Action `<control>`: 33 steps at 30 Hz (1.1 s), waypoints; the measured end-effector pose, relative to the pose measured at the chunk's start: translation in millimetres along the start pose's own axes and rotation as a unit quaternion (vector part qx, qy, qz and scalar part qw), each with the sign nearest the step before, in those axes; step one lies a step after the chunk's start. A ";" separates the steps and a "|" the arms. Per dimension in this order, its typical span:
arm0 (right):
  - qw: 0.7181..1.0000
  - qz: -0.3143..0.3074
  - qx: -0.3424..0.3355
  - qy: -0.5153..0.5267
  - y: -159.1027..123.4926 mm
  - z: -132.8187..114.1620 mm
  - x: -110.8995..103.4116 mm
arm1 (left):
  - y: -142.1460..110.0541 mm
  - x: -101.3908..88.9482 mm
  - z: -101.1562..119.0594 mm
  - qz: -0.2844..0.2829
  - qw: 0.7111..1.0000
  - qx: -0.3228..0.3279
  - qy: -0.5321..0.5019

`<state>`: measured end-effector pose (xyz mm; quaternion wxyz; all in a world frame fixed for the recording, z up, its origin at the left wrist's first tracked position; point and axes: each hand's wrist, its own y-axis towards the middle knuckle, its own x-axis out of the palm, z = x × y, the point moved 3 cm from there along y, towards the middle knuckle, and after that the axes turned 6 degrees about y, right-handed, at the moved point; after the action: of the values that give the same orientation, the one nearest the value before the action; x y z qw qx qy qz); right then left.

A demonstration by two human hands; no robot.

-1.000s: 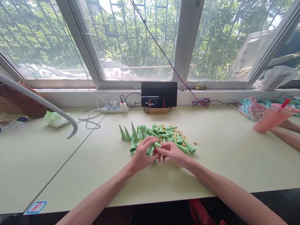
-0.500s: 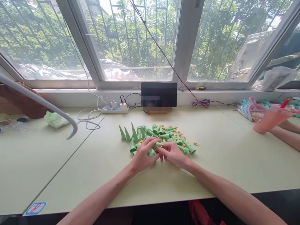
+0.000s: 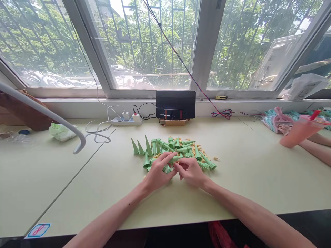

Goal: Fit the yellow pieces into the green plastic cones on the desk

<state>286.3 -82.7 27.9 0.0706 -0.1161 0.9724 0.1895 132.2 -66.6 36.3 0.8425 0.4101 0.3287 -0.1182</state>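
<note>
A heap of green plastic cones (image 3: 181, 150) lies on the pale table (image 3: 116, 179), mixed with small yellow bits (image 3: 216, 158). Three cones (image 3: 141, 147) stand upright at the heap's left edge. My left hand (image 3: 158, 172) and my right hand (image 3: 190, 171) meet at the near side of the heap. The fingers of both are curled round one green cone (image 3: 172, 159) held between them, its length lying roughly sideways. What the right fingertips press against it is too small to make out.
A dark screen with a phone (image 3: 175, 114) leaning on it stands at the sill, a power strip (image 3: 126, 120) with cables to its left. A grey curved tube (image 3: 51, 117) reaches in from the left. Another person's forearm (image 3: 314, 151) and a pink cup (image 3: 297, 132) lie at right.
Both hands have shifted slightly away from me into the heap, and the cone between them has turned from tilted to nearly level. The heap itself looks the same.
</note>
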 end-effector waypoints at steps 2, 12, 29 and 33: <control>0.999 -0.008 0.022 0.034 0.0 3.2 0.2 | 0.7 -1.0 1.1 0.005 1.000 0.002 0.003; 0.961 -0.077 0.143 0.224 2.1 6.7 2.0 | 2.8 -4.7 6.3 0.013 1.000 0.003 0.005; 0.940 -0.130 0.178 0.261 2.4 7.2 3.4 | 4.7 -7.8 6.0 0.039 0.999 0.020 0.022; 0.946 -0.132 0.173 0.241 2.2 4.6 4.1 | 4.5 -8.1 3.8 0.041 0.998 0.020 0.036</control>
<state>282.3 -79.8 23.7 -0.1226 -0.2721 0.9541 -0.0265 129.9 -67.3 46.1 0.8259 0.4443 0.3391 -0.0750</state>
